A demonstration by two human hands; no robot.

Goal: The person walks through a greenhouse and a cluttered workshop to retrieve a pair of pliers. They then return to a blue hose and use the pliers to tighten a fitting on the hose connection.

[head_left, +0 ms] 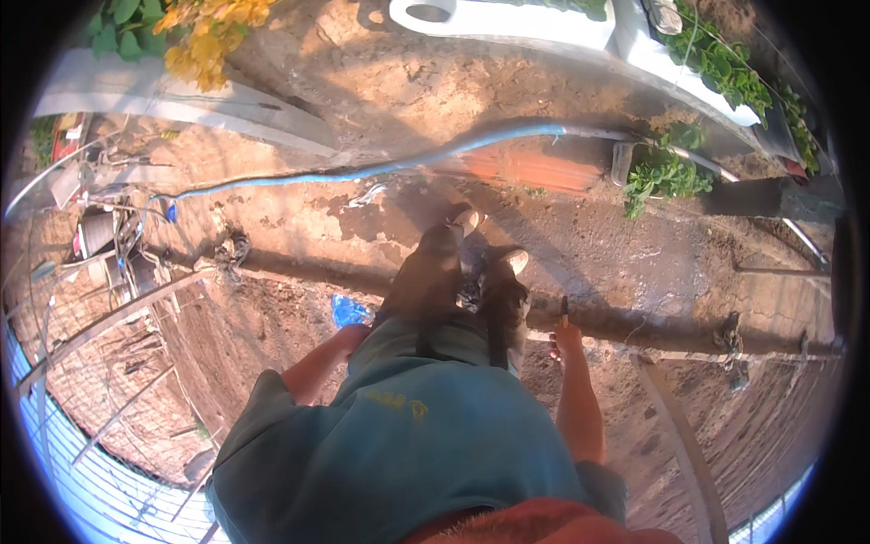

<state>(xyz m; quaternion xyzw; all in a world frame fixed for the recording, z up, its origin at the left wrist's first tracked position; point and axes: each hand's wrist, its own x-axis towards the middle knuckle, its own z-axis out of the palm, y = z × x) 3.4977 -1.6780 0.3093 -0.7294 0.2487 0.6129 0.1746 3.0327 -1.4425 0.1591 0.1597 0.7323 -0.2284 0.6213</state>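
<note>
At the left side of my body, my left hand [352, 338] is closed, with a crumpled blue plastic bag [346, 311] bunched at its fingers. My right hand [566, 341] hangs beside my right leg, fingers wrapped around a short, narrow, dark tool [564, 310]. The tool's dark end points away from me; its exact kind is too small to make out. Both arms hang down, apart from each other. My shoes [509, 261] stand on brown earth.
A long blue hose [362, 172] crosses the ground ahead of my feet. Beyond it lie an orange corrugated sheet [526, 170] and a leafy green plant [666, 177]. A large white curved object [517, 23] lies at the far side. Wooden poles [122, 322] stand left.
</note>
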